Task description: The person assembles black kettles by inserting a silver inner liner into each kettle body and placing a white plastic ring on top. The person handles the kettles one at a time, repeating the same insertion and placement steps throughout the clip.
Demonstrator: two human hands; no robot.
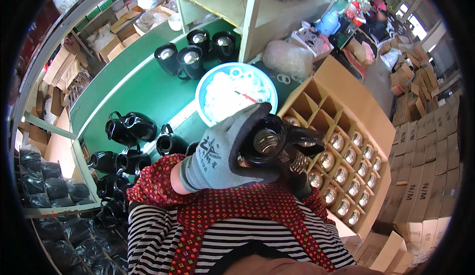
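Note:
My left hand (220, 151), in a grey glove with dark fingers, is wrapped round a black jug (269, 139) in front of my chest. The jug's round mouth faces up toward me, showing a shiny ringed inside, and its handle side points right. Below and right of it is a dark shape at the end of my right sleeve, apparently my right hand (298, 182); its fingers are mostly hidden. A silvery, shiny piece (299, 162) shows just above it. Past my left fingertips stands a light-blue basin (199, 97) full of white rings, with a thin red tool on top.
On the right, a divided carton (341, 84) holds several silvery round-topped pieces. Several black jugs (190, 61) stand upright at the back of the green bench (123, 72); others (138, 126) lie at left. Stacked cartons (420, 176) line the right side. A metal post (251, 20) rises behind the basin.

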